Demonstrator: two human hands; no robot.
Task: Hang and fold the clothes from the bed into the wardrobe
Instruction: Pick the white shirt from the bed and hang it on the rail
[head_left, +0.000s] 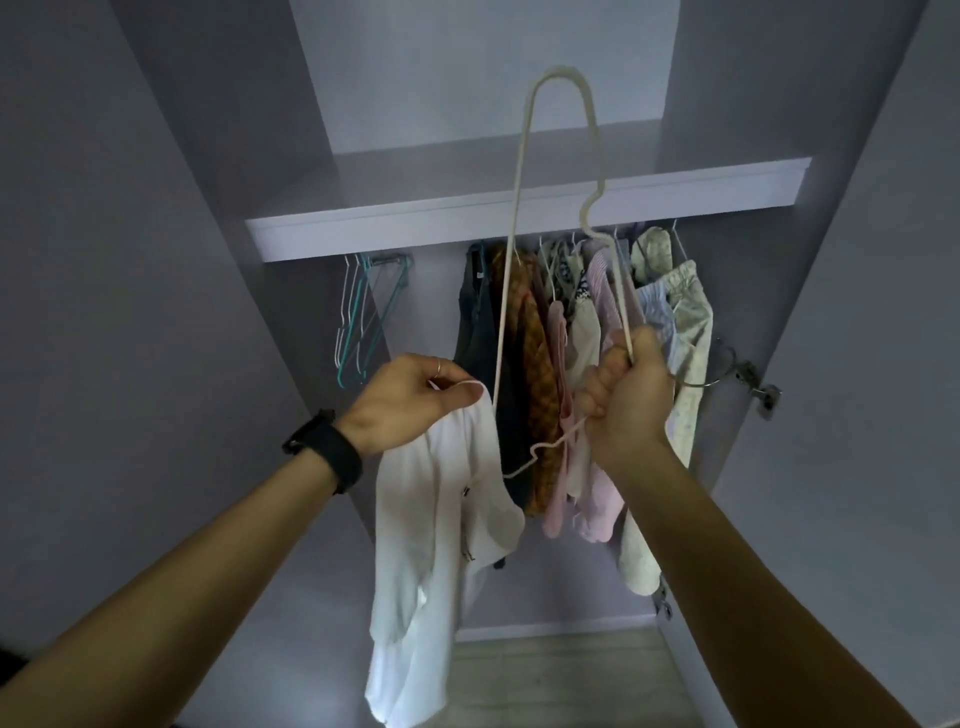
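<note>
Grips a white hanger (562, 69) in the right hand (626, 395), fingers curled round its wire, upper end raised before the wardrobe shelf (363, 228). Pinches the strap of a white top (431, 519) in the left hand (410, 400), thumb against fingers (cloth hanging limp below), just beside the hanger.

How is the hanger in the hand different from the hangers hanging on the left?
The held hanger is gripped by the right hand and tipped up on end. The left hangers hang under the shelf. The held hanger is a single whitish one, while the left hangers are several, some teal and some white. Both are thin, and the left hangers carry no clothes.
</note>
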